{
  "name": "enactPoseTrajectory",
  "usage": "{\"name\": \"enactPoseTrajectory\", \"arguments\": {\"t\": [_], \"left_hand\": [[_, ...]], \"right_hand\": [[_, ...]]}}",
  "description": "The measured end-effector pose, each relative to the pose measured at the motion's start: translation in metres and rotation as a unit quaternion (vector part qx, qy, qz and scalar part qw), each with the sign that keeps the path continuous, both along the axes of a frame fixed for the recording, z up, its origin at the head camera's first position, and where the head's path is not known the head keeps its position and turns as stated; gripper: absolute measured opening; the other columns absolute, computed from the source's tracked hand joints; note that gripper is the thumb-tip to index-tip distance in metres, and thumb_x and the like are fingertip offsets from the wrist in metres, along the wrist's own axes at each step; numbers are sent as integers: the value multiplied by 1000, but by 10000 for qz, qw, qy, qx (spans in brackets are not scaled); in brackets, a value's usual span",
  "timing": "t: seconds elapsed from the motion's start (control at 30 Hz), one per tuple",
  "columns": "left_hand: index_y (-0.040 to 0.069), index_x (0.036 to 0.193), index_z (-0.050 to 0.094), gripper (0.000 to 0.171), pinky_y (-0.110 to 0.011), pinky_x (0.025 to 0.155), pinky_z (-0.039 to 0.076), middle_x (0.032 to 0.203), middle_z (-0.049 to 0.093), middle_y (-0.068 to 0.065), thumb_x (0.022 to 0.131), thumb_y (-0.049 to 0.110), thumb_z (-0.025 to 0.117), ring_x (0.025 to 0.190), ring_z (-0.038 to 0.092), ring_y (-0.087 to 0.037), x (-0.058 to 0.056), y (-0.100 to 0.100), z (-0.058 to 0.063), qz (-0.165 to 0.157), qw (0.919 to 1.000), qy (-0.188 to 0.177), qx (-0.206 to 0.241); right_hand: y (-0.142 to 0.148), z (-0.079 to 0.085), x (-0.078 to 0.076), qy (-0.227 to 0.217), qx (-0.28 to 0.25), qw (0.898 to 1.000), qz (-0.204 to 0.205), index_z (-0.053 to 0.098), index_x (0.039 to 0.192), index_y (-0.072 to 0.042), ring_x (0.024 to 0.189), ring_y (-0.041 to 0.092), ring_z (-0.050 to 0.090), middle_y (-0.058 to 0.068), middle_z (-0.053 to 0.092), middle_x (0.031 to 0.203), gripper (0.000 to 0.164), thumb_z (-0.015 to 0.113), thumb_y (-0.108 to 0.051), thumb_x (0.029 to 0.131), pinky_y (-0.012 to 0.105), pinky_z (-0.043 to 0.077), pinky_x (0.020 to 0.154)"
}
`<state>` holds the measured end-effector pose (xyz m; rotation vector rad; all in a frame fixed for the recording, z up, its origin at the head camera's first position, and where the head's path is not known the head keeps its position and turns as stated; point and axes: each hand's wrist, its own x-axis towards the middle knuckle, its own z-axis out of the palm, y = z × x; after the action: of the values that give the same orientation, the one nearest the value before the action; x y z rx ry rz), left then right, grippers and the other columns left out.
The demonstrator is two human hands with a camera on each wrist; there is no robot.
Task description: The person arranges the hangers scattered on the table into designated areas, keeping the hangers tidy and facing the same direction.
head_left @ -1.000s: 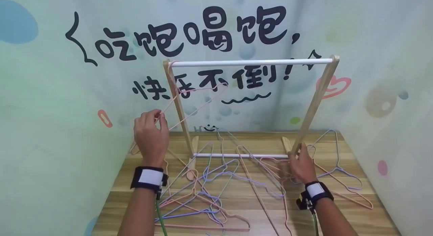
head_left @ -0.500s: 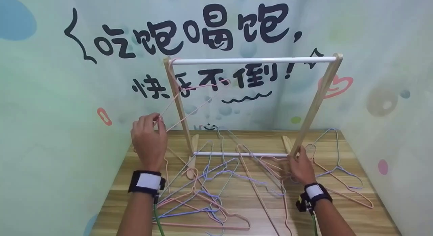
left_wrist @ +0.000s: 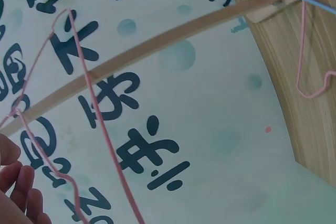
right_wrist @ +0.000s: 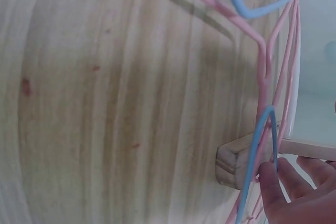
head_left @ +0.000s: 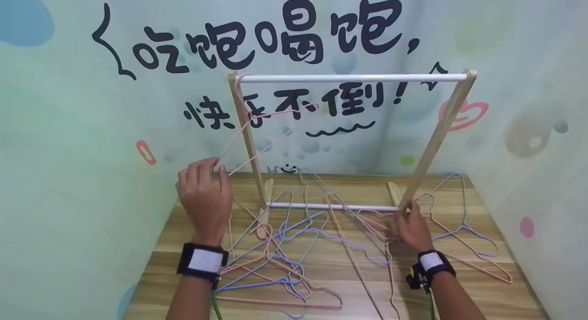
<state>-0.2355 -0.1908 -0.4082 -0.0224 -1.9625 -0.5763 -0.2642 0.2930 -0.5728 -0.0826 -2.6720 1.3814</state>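
A pink clothes hanger [head_left: 271,114] hangs by its hook from the left end of the white top bar of a wooden clothes rack [head_left: 356,78]. My left hand [head_left: 205,193] is beside its lower left part, with thumb and fingertips parted. In the left wrist view, the loosely bent fingers [left_wrist: 23,182] sit just off the hanger's wire [left_wrist: 102,124]. Low on the rack's right post [head_left: 436,138], my right hand [head_left: 415,226] holds the wood between thumb and fingers. The right wrist view shows its fingertips [right_wrist: 270,182] at the post's base, close to blue and pink wires.
Several pink, blue and green hangers [head_left: 275,265] lie tangled on the wooden table [head_left: 170,274] before the rack. More hangers [head_left: 464,228] lie right of it. A printed wall [head_left: 92,150] stands behind and along both sides.
My left thumb and fingertips have parted from the pink hanger, which they pinched before. The right hand still holds the post. The head view has shifted slightly.
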Motion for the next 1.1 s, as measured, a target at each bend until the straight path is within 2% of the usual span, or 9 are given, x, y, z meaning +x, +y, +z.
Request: {"name": "enactPoseTrajectory", "arguments": {"t": [0.07, 0.2, 0.3, 0.37, 0.57, 0.7, 0.83, 0.97, 1.1], "left_hand": [[-3, 119, 75, 21, -55, 87, 52, 115, 74, -23, 101, 7, 79, 105, 64, -45, 8, 5, -3, -44, 9998, 168, -8], [-3, 113, 73, 17, -54, 86, 54, 109, 74, -22, 97, 1, 76, 100, 65, -43, 26, 19, -17, -258, 9987, 440, -16], [-3, 108, 72, 14, -51, 81, 58, 104, 74, -20, 95, 0, 75, 94, 67, -38, 40, 31, -38, -535, 9974, 477, 73], [-2, 107, 73, 13, -49, 76, 58, 101, 74, -18, 94, 1, 75, 89, 67, -35, 48, 39, -56, -713, 9968, 325, 180], [3, 109, 71, 22, -41, 61, 54, 93, 72, -7, 90, 5, 82, 75, 65, -25, 66, 56, -116, -654, 9930, -759, 630], [7, 105, 66, 24, -38, 53, 48, 80, 66, -1, 92, 12, 85, 62, 60, -20, 75, 61, -147, -386, 9787, -1870, 759], [10, 89, 65, 23, -41, 50, 48, 69, 61, 1, 95, 20, 84, 56, 59, -23, 82, 62, -165, -140, 9582, -2805, 538], [11, 76, 71, 28, -45, 52, 51, 66, 65, -2, 95, 27, 83, 57, 64, -28, 85, 64, -175, 108, 9405, -3382, 305], [14, 74, 76, 30, -43, 53, 50, 65, 68, 0, 97, 32, 81, 56, 63, -24, 84, 67, -180, 119, 9204, -3886, 422]], "right_hand": [[2, -2, 0, -7, -4, 10000, 4, 32, 160, 5, 122, 44, 65, 31, 42, 167, 54, 52, -17, 115, 54, 52, 95], [5, -3, 2, -107, -11, 9999, 3, 27, 164, 5, 145, 53, 50, 34, 36, 169, 61, 53, -18, 114, 63, 39, 119], [6, -3, 4, -129, 5, 9999, -20, 24, 164, 7, 150, 58, 40, 39, 38, 165, 64, 54, -17, 113, 67, 30, 125], [6, -4, 4, -70, 1, 10000, -36, 26, 162, 8, 148, 59, 42, 41, 43, 159, 63, 56, -16, 113, 68, 31, 124], [6, -8, 3, 104, -44, 9999, -52, 31, 158, 10, 144, 59, 48, 43, 51, 150, 57, 57, -12, 112, 68, 34, 122], [2, -7, 5, 59, -50, 10000, -54, 31, 158, 11, 145, 58, 46, 43, 49, 152, 58, 57, -12, 112, 68, 33, 122], [0, -9, 4, 70, -109, 9999, 15, 30, 157, 12, 146, 58, 45, 43, 49, 151, 58, 57, -13, 112, 67, 32, 123], [-1, -13, 2, 272, -296, 9991, 99, 33, 155, 13, 143, 61, 47, 45, 51, 147, 57, 57, -13, 111, 68, 33, 123], [-1, -18, 0, 495, -279, 9984, 58, 35, 154, 14, 138, 63, 50, 46, 53, 144, 59, 58, -15, 108, 73, 33, 119]]}}
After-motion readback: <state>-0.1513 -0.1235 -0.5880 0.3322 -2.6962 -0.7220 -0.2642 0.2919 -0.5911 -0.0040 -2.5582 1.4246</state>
